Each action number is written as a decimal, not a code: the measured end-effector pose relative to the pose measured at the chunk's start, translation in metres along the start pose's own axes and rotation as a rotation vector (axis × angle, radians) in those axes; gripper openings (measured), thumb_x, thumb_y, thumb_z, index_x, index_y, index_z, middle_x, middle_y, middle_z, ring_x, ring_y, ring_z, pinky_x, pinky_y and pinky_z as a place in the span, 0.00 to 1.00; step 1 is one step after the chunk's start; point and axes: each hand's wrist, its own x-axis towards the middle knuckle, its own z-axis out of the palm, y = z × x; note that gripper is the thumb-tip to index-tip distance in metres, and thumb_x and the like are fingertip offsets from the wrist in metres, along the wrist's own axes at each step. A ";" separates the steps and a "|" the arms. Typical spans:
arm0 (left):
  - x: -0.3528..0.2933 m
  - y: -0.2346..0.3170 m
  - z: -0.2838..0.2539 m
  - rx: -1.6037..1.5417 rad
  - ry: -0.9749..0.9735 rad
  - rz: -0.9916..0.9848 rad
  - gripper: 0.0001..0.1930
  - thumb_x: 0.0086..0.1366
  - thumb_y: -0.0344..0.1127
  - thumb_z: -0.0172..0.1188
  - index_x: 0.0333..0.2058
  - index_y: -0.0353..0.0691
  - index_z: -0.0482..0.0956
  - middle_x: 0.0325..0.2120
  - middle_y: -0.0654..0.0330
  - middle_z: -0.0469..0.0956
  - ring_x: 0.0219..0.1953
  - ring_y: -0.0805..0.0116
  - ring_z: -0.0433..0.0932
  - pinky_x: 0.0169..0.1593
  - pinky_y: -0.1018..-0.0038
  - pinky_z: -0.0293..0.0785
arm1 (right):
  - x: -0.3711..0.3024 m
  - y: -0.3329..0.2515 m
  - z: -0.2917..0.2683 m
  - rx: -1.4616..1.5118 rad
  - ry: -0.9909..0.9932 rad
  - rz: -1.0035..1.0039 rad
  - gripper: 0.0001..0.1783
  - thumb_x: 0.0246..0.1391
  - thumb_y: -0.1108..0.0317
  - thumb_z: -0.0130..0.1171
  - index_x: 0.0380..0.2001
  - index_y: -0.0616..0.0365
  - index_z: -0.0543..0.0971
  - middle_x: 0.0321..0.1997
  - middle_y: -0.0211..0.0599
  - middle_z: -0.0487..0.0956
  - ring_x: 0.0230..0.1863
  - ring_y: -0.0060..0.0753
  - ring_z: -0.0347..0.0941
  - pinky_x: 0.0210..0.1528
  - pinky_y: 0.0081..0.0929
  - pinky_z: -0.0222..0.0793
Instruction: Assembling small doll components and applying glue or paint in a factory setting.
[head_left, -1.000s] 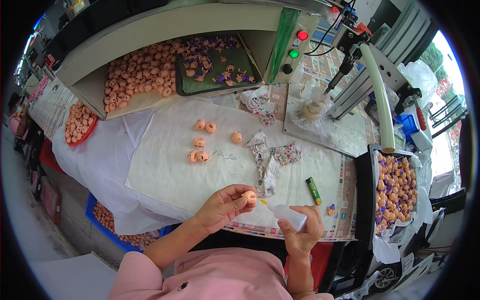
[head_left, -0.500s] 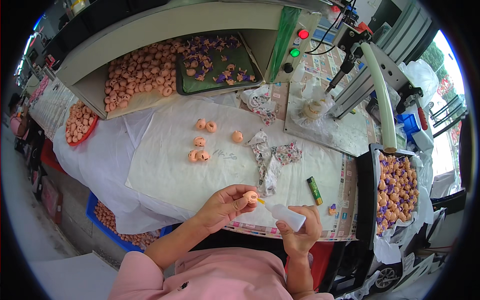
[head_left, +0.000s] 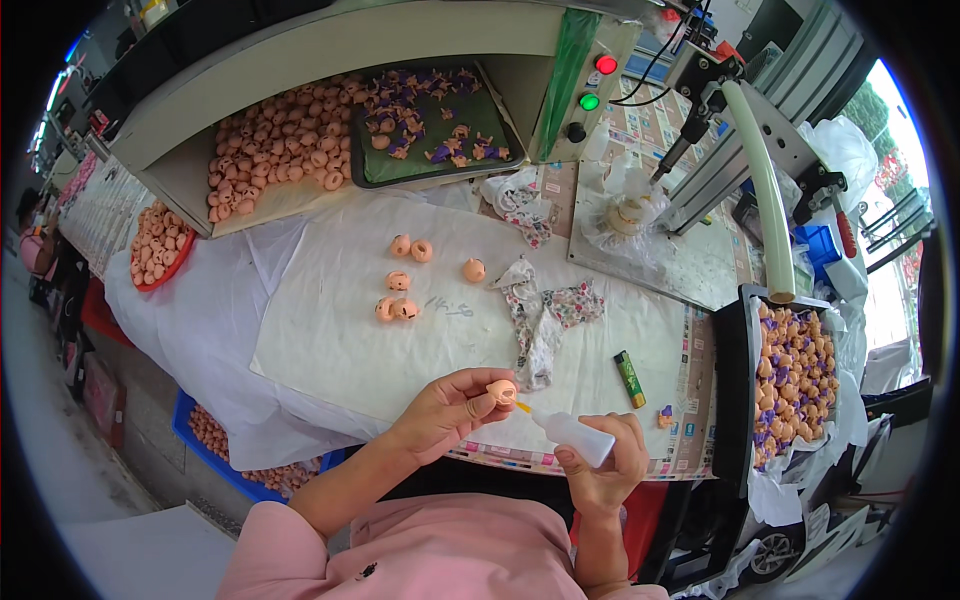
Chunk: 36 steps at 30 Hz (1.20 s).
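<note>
At the table (head_left: 694, 400), the left hand (head_left: 452, 410) pinches a round peach piece (head_left: 501, 390); the right hand (head_left: 608, 472) clasps a white bottle (head_left: 580, 438), its yellow tip (head_left: 523, 408) slightly lower than before.

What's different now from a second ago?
The yellow tip of the white bottle in the right hand sits slightly closer to the round peach piece in the left hand. Nothing was grasped or released; the six loose pieces stayed put.
</note>
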 end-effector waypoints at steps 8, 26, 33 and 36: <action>0.002 -0.004 0.000 -0.002 -0.008 0.016 0.19 0.67 0.29 0.56 0.56 0.37 0.71 0.49 0.62 0.75 0.51 0.73 0.74 0.58 0.74 0.72 | 0.000 0.001 -0.005 0.010 -0.014 0.024 0.21 0.38 0.62 0.77 0.33 0.62 0.80 0.25 0.37 0.76 0.24 0.31 0.70 0.26 0.25 0.65; -0.001 -0.007 -0.001 -0.043 -0.039 0.040 0.21 0.64 0.25 0.57 0.57 0.39 0.71 0.54 0.57 0.72 0.54 0.69 0.74 0.60 0.71 0.70 | 0.002 0.035 0.002 -0.053 0.086 0.077 0.18 0.40 0.69 0.74 0.34 0.60 0.77 0.30 0.34 0.75 0.28 0.29 0.70 0.30 0.22 0.64; -0.001 -0.009 0.008 -0.070 -0.068 0.027 0.21 0.65 0.26 0.57 0.57 0.39 0.70 0.55 0.57 0.72 0.54 0.69 0.74 0.61 0.71 0.69 | 0.015 0.063 0.029 0.009 0.007 0.278 0.16 0.46 0.76 0.69 0.37 0.64 0.73 0.35 0.35 0.75 0.34 0.25 0.71 0.38 0.19 0.66; 0.002 -0.010 0.017 -0.100 -0.037 -0.016 0.22 0.66 0.30 0.57 0.58 0.39 0.68 0.54 0.57 0.72 0.52 0.69 0.75 0.59 0.72 0.71 | 0.021 0.061 0.020 -0.098 -0.050 0.227 0.16 0.48 0.76 0.66 0.41 0.62 0.75 0.37 0.39 0.77 0.37 0.30 0.73 0.40 0.23 0.68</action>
